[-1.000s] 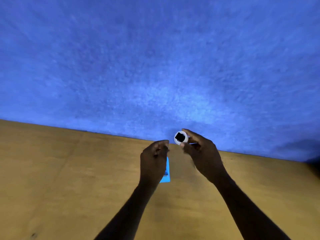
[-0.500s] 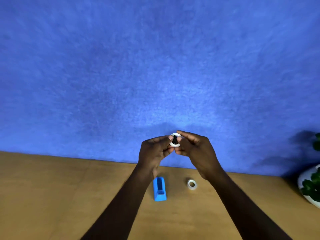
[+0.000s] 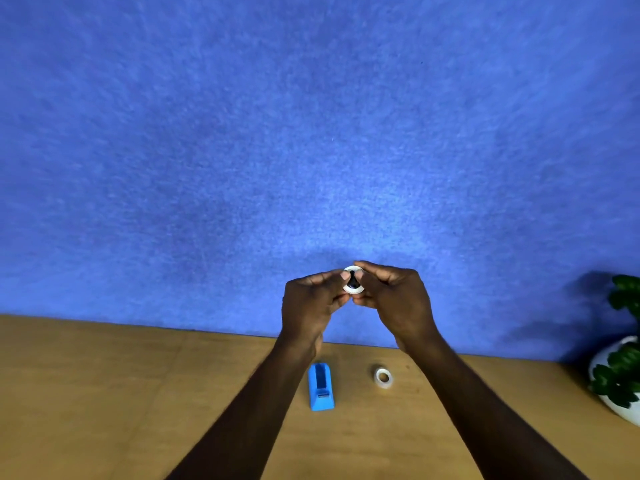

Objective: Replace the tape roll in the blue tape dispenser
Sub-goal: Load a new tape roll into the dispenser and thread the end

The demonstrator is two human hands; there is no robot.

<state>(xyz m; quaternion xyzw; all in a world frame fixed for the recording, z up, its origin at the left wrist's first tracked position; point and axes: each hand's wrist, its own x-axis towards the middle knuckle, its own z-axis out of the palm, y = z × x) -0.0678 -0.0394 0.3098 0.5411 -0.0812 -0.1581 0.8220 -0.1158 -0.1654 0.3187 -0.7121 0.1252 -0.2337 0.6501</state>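
Observation:
A small white tape roll [image 3: 354, 288] with a black hub in its middle is held up in front of the blue wall. My left hand [image 3: 311, 303] and my right hand [image 3: 394, 299] both pinch it from either side, fingertips meeting at the roll. Below them the blue tape dispenser [image 3: 321, 386] stands on the wooden table with its roll slot empty. A second white tape roll [image 3: 384, 377] lies flat on the table just right of the dispenser.
The wooden table [image 3: 104, 393] runs along a blue felt wall [image 3: 311, 133]. A green plant in a white pot [image 3: 620, 368] stands at the right edge.
The view has tilted up from the table, bringing the dispenser and second roll into sight. My left hand has joined my right on the raised roll, which the right held alone a second ago.

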